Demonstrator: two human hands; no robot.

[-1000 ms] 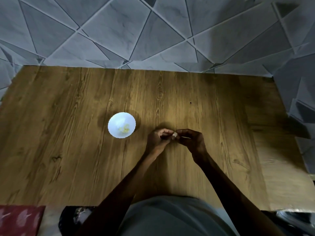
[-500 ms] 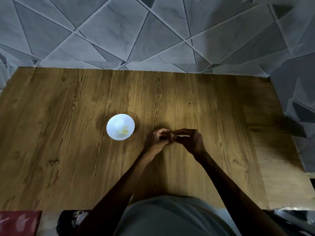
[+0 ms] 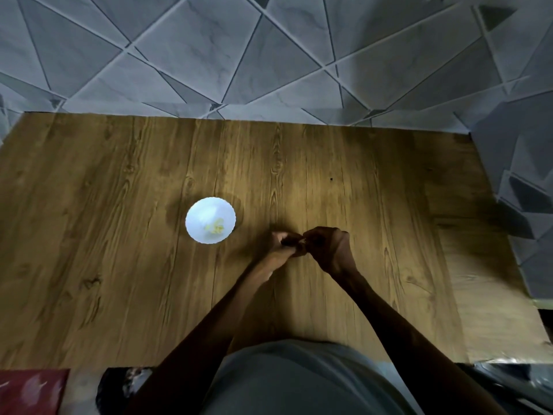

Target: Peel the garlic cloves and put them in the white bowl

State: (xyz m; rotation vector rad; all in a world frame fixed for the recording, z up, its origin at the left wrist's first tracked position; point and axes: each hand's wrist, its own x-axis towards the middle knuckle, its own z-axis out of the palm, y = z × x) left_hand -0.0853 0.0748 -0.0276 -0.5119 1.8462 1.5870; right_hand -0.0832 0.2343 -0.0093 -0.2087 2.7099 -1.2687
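Peeling a garlic clove [image 3: 302, 241], pinched in curled fingers [image 3: 279, 235] of my left hand [image 3: 281, 242] and right hand [image 3: 330, 247]; a few peeled ones [image 3: 216, 228] already in the white bowl [image 3: 195, 215].

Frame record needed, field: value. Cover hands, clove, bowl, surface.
left hand: fingers curled, pinches garlic clove
right hand: fingers curled, pinches the same clove from the other side
clove state: small pale spot between the fingertips; peel progress too small to tell
white bowl: upright on wooden table, left of both hands, apart from them
bowl contents: a few pale yellow pieces, likely peeled cloves
backdrop: tiled wall behind the table's far edge
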